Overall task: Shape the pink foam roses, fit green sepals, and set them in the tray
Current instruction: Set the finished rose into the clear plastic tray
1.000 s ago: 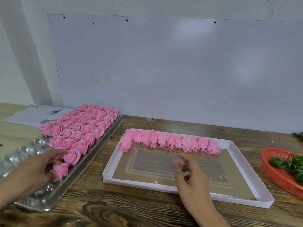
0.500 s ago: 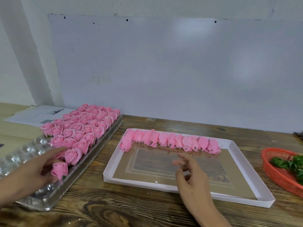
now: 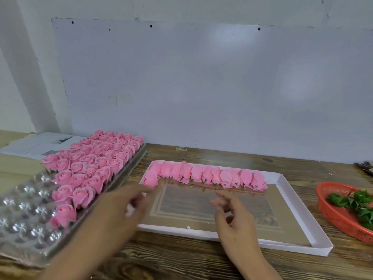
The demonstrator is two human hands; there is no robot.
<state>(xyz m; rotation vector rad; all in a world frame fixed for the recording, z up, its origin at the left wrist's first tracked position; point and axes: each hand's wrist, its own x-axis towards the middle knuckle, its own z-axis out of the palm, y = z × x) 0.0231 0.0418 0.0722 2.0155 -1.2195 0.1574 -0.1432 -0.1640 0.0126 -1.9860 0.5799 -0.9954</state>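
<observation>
Head view: orange basket (image 3: 335, 217) right of tray (image 3: 286, 201), papers (image 3: 38, 144) far left.

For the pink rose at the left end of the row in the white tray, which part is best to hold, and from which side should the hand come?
Probably pinch the rose lightly around its rounded body, coming from the near side, where the tray floor is bare. It lies on its side, a neighbour presses its right flank, and the tray wall stands close on its left. The left hand is nearest.
</observation>
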